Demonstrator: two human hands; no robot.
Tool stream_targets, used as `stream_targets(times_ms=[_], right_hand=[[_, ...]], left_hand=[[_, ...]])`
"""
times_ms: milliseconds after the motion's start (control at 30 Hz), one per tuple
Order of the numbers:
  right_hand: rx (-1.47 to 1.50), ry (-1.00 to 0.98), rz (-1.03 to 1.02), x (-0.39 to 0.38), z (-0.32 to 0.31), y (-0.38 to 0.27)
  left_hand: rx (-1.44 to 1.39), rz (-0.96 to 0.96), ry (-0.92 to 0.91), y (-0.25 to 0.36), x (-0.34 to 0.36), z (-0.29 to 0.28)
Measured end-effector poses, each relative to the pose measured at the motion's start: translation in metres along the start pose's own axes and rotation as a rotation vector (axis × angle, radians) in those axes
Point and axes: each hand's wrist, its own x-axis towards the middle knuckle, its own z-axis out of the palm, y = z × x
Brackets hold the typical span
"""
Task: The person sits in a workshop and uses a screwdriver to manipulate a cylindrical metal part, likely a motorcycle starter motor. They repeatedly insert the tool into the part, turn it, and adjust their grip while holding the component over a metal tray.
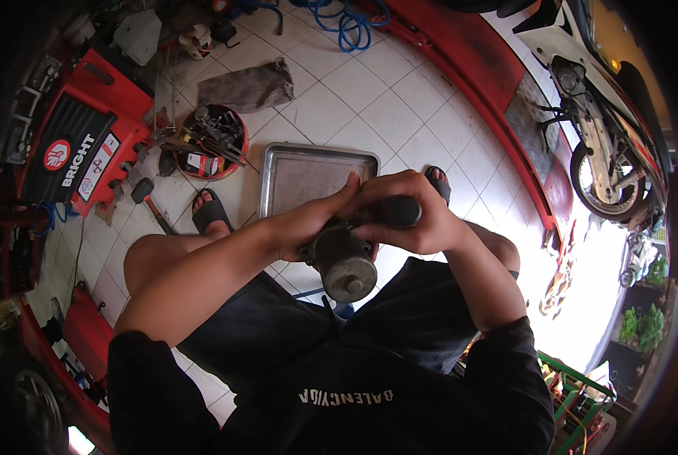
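White floor tiles (399, 114) are seen, in the head view, to be laid all around the shallow metal tray (293, 182), whose outline is curved by the lens. To the right of the tray and beyond it, a broad stretch of tile is left for movement, bounded by a long red platform (475, 45). On the near side of the tray, room is narrowed by the person's spread legs, and a sandalled foot (211, 212) is planted at its left, with another (438, 183) at its right.

Left of the tray, the way is blocked by a round red tub (242, 144) heaped with tools; nearer the person, a mallet (142, 189) is laid. Farther left, a red machine (81, 144) with a black panel is placed. Beyond the tray, a grey cloth (248, 85) is spread and a blue hose (346, 23) is coiled.

Just nearer than the tray, a dark cylindrical metal part (345, 262) is gripped by the left hand (308, 220), its broad end turned toward the person. A black handle (401, 212) is enclosed by the right hand (426, 216); whether the part is touched by it cannot be told.

Well right of the tray, past the platform, a motorcycle (596, 144) is parked, backed by bright daylight.
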Motion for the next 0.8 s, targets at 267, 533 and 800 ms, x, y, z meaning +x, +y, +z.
stream_targets(times_ms=[267,533,800], right_hand=[[0.016,-0.217,-0.055,0.007,-0.011,-0.003],[-0.073,-0.288,-0.087,0.007,-0.013,-0.001],[-0.094,-0.348,-0.020,0.010,-0.015,-0.018]], left_hand=[[-0.005,-0.078,0.004,-0.005,-0.002,0.001],[0.013,-0.137,-0.020,-0.011,-0.003,0.004],[-0.028,-0.207,-0.036,-0.015,-0.004,0.002]])
